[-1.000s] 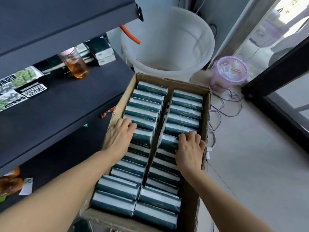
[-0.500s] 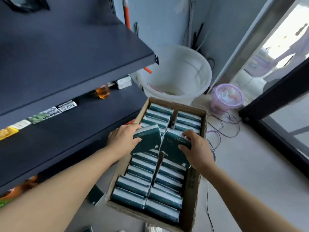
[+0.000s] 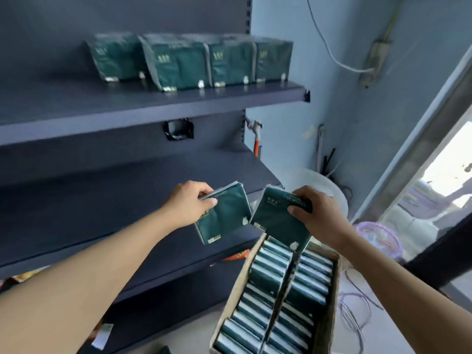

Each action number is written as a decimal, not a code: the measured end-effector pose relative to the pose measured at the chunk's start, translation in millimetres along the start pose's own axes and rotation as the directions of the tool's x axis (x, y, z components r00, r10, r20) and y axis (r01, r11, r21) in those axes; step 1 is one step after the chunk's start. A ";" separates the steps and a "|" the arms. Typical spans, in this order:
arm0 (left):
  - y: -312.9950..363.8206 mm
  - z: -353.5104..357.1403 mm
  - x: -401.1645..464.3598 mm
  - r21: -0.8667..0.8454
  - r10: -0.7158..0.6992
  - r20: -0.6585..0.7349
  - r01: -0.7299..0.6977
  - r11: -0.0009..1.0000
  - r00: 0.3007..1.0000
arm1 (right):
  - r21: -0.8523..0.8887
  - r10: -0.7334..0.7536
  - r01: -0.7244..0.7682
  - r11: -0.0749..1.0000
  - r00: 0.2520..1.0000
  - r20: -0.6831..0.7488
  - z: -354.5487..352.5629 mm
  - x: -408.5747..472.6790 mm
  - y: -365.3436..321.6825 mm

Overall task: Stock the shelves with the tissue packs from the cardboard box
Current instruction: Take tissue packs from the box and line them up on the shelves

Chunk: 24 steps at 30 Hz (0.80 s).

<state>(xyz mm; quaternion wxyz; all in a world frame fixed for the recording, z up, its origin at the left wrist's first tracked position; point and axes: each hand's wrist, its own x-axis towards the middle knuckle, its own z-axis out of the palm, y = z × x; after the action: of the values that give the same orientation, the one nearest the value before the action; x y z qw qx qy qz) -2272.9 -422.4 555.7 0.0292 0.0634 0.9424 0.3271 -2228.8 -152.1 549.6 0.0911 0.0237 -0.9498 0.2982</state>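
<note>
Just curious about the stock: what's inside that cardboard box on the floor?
The cardboard box holds two rows of dark green tissue packs standing on edge, split by a cardboard divider. Whether more lie beneath them is hidden, and the near end is cut off.

blue wall (image 3: 293, 60) | pale floor (image 3: 370, 335); daylit doorway (image 3: 444, 175)
</note>
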 end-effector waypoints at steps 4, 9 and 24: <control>-1.8 -71.6 -22.7 -0.061 0.031 -0.096 -0.037 0.997 0.995 | -0.011 -0.092 0.091 0.996 0.995 -0.039 -24.3 5.8 -66.5; -9.5 -149.4 -55.3 0.000 0.079 -0.183 -0.080 0.997 0.980 | -0.011 -0.187 0.187 0.982 0.981 -0.048 -36.1 7.9 -141.8; -34.3 -296.8 -77.7 0.193 0.091 -0.401 -0.013 0.981 0.911 | -0.010 -0.377 0.378 0.926 0.922 -0.087 -40.7 90.9 -286.2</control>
<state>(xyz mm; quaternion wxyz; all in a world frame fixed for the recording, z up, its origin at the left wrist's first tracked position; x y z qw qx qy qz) -2228.0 -641.8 768.2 -0.1831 0.0213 0.9520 0.2443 -2283.1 -362.9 760.3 0.1883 0.1932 -0.9215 0.2792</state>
